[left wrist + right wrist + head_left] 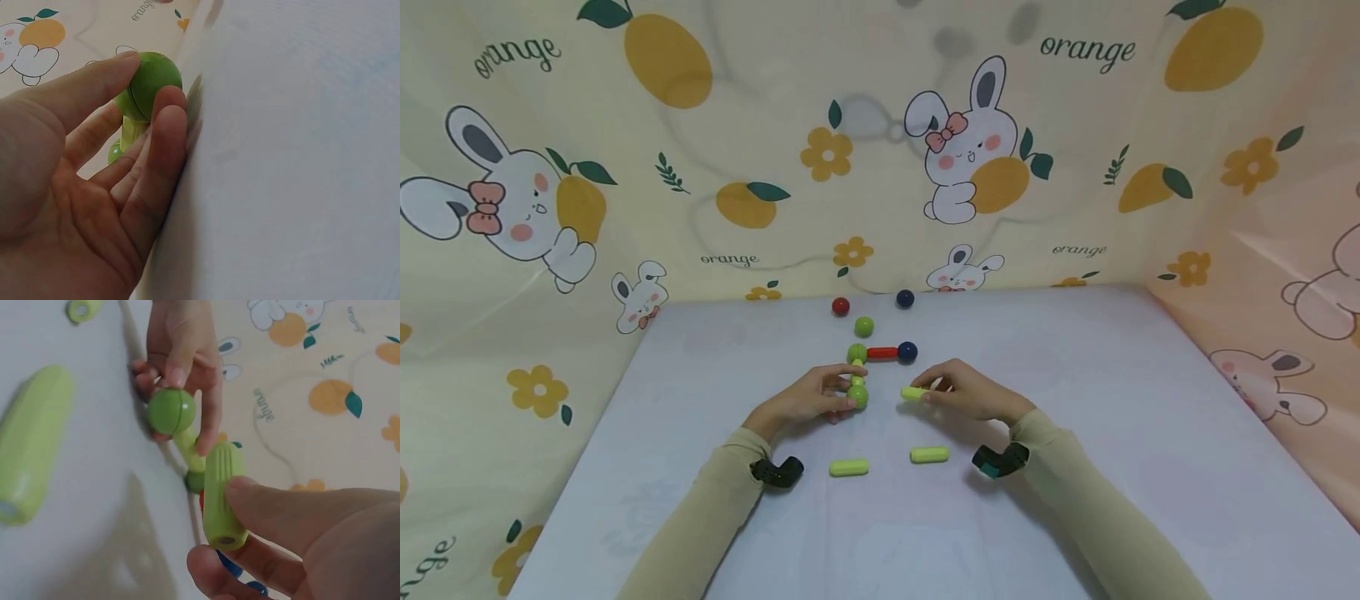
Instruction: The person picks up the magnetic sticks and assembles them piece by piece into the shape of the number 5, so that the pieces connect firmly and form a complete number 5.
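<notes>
My left hand grips the near green ball of a joined piece, thumb and fingers about it. From that ball a yellow-green rod runs to a second green ball. A red rod leads right from there to a dark blue ball. To the right, my right hand pinches a loose yellow-green rod between thumb and fingers, apart from the joined piece. A dark spot shows on this rod's end in the right wrist view. My left fingers partly hide the joined rod.
Two yellow-green rods lie on the white table nearer me, one on the left and one on the right. Behind the joined piece sit a red ball, a green ball and a dark blue ball. A printed cloth stands behind.
</notes>
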A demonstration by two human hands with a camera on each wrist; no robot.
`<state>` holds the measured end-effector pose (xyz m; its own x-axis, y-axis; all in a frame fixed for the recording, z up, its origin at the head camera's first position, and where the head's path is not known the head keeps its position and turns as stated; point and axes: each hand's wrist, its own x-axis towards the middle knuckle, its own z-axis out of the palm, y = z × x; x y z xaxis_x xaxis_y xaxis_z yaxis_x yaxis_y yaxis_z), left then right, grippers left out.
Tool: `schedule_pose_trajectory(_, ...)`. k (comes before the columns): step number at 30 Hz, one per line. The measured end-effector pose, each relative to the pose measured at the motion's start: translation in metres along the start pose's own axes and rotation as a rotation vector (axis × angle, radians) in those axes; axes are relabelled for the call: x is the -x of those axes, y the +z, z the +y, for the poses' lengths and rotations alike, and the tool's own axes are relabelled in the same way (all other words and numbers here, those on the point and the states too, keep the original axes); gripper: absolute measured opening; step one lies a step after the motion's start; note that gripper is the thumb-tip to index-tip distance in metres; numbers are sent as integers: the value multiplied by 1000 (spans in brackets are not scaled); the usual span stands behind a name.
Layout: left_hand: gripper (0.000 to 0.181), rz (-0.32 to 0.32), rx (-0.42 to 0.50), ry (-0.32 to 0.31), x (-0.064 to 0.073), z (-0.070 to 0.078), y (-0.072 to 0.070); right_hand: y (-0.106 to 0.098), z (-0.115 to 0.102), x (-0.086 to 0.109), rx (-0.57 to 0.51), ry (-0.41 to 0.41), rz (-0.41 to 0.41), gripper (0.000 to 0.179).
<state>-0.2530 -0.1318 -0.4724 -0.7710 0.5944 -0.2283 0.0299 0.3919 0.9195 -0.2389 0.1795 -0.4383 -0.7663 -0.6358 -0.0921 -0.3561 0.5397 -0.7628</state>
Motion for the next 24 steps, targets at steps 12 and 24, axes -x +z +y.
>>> schedule_pose_trajectory(12, 57, 0, 12, 14, -1, -3, 1, 14, -17, -25, 18, 16, 117, 25)
schedule_pose_trajectory(24, 56, 7, 12, 1, -1, -1, 1, 33, -10, -33, 29, 33, 142, 25)
